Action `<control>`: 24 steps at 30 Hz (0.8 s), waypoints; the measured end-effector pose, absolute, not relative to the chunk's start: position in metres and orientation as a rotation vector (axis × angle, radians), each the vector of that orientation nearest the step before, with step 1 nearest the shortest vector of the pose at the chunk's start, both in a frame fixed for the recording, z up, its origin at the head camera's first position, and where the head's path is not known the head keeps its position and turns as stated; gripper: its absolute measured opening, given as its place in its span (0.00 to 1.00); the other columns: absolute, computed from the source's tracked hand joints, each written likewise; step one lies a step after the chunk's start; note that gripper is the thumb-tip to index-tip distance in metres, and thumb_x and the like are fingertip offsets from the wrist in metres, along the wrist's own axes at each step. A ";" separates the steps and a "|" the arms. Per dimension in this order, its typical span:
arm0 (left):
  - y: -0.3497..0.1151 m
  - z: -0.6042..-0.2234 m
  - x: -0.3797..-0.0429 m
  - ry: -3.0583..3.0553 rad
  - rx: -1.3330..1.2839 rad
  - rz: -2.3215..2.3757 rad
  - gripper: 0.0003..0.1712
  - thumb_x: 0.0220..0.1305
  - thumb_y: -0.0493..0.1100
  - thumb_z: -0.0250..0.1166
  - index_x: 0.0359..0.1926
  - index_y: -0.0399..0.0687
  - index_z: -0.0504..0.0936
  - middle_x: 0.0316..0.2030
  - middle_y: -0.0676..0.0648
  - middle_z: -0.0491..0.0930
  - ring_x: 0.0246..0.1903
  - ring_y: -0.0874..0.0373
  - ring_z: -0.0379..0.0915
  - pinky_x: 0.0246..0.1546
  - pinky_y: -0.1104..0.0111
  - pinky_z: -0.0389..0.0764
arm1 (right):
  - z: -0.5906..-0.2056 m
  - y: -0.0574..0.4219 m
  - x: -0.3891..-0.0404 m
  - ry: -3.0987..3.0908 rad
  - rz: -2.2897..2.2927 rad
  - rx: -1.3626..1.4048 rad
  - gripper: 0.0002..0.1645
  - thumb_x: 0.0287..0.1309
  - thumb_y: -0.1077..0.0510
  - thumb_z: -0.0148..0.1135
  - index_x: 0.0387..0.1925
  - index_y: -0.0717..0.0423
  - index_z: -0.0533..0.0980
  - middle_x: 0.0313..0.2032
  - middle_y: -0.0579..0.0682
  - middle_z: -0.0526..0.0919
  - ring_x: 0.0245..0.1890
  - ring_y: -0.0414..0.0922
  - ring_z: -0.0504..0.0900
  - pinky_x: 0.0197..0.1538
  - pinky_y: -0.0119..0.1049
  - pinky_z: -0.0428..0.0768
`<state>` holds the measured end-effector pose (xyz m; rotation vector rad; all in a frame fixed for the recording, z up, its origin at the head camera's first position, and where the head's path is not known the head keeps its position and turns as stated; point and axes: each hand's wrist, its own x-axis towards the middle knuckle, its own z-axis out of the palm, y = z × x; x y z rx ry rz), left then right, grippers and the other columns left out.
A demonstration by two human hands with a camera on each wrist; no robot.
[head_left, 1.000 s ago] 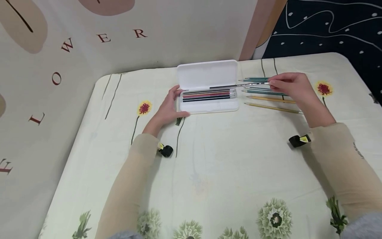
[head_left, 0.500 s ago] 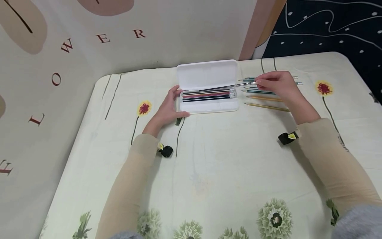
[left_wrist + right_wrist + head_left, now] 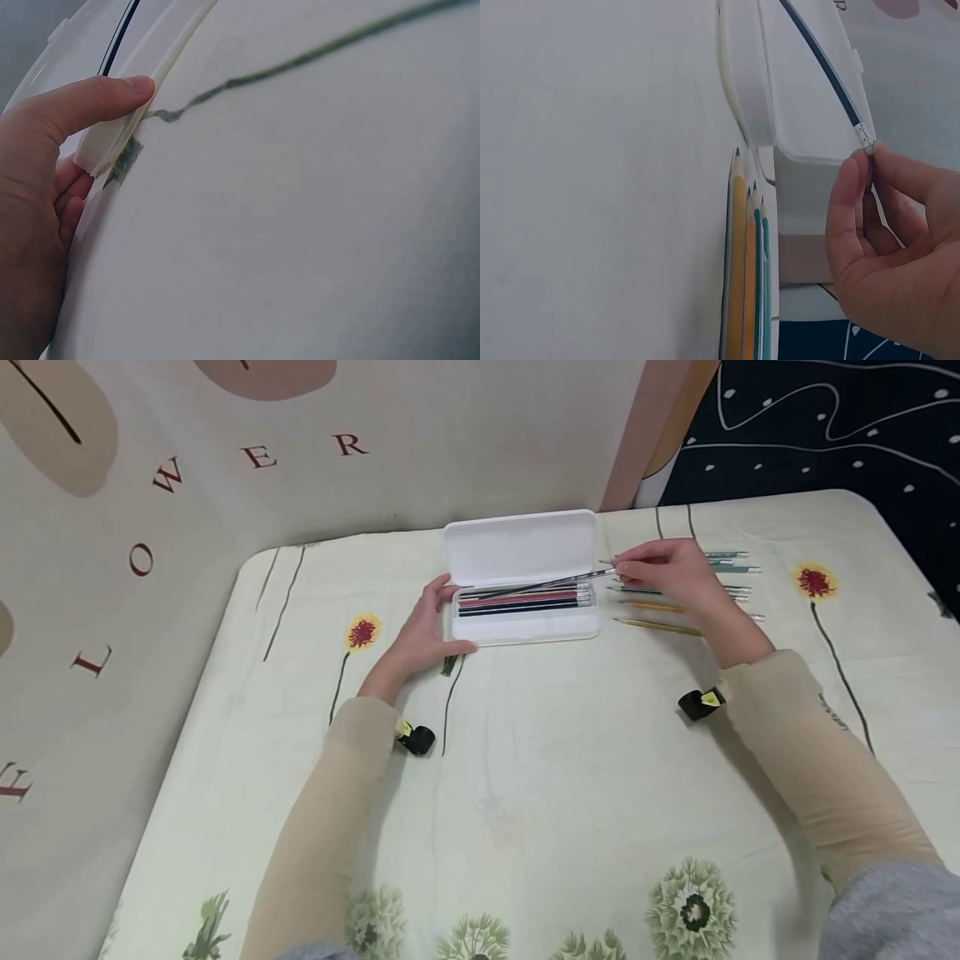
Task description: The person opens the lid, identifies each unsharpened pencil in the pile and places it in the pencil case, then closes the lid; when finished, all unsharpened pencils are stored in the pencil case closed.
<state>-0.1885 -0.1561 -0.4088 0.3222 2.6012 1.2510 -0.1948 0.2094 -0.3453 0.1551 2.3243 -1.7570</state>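
Note:
A white pencil case point(image 3: 525, 627) lies with its lid point(image 3: 521, 547) raised, and several pencils point(image 3: 517, 606) lie side by side inside it. My left hand point(image 3: 420, 631) holds the case's left end; in the left wrist view the thumb point(image 3: 112, 97) presses on the rim while other fingers are partly hidden behind it. With thumb and fingertips, my right hand point(image 3: 667, 572) pinches a dark pencil point(image 3: 547, 583) near its eraser end. That pencil slants over the case, its far end low above the pencils inside; whether it touches them I cannot tell. The right wrist view shows its silvery ferrule point(image 3: 864, 136) at the fingertips.
Right of the case lie several loose pencils, among them a yellow pencil point(image 3: 652, 625) and green pencils point(image 3: 735, 568), partly under the right hand. A flowered cloth point(image 3: 540, 760) covers the table. Behind its far edge stands a pale wall hanging point(image 3: 420, 443) with letters.
My right hand has moved left with the dark pencil, bringing its far end over the pencils in the case and tilting it. More loose pencils show behind the hand. My left hand stays put.

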 end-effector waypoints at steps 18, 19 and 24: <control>-0.156 -0.410 -0.190 2.606 0.335 1.256 0.68 0.48 0.47 0.80 0.78 0.54 0.42 0.74 0.49 0.61 0.76 0.53 0.51 0.78 0.56 0.49 | -0.351 0.195 -0.199 2.348 -1.665 0.105 0.14 0.62 0.58 0.66 0.48 0.57 0.84 0.30 0.31 0.84 0.31 0.29 0.83 0.38 0.20 0.82; -0.156 -0.410 -0.190 2.606 0.335 1.257 0.67 0.48 0.47 0.80 0.78 0.54 0.42 0.74 0.49 0.61 0.76 0.53 0.51 0.78 0.56 0.49 | -0.352 0.195 -0.199 2.344 -1.666 0.097 0.13 0.63 0.58 0.66 0.48 0.58 0.84 0.30 0.31 0.84 0.31 0.29 0.84 0.38 0.20 0.82; -0.157 -0.411 -0.189 2.606 0.341 1.262 0.68 0.48 0.48 0.80 0.78 0.53 0.42 0.74 0.49 0.61 0.76 0.53 0.51 0.78 0.55 0.49 | -0.353 0.194 -0.201 2.280 -1.653 0.108 0.15 0.64 0.62 0.64 0.51 0.63 0.81 0.31 0.33 0.85 0.33 0.28 0.84 0.40 0.22 0.83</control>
